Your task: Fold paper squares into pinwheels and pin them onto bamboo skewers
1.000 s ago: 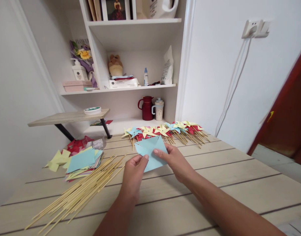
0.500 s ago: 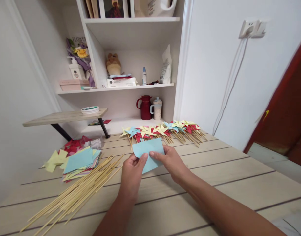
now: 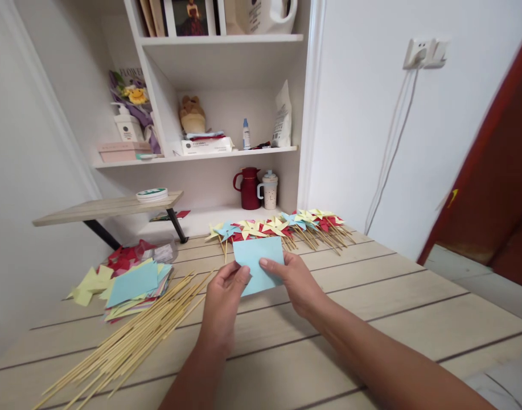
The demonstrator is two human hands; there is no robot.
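Observation:
Both of my hands hold a light blue paper sheet (image 3: 257,257) just above the wooden table (image 3: 372,307). My left hand (image 3: 221,304) pinches its lower left edge. My right hand (image 3: 297,283) grips its lower right part, thumb lying across the face. The sheet looks folded into a flat rectangle. Beyond it lies a row of finished paper pinwheels (image 3: 278,226) in red, yellow and blue on thin sticks. A pile of bamboo sticks (image 3: 128,336) lies to my left. A stack of coloured paper squares (image 3: 132,285) sits behind the sticks.
A white shelf unit (image 3: 218,151) stands behind the table with a red jug (image 3: 249,189), a mug (image 3: 269,190), bottles and a soft toy. A small raised wooden board (image 3: 107,206) is at the left. Wall sockets with cables (image 3: 420,52) and a red door (image 3: 491,182) are at the right.
The blue sheet went from an open pointed shape to a flat folded rectangle between my hands. The view shifted slightly right, so everything sits a little further left.

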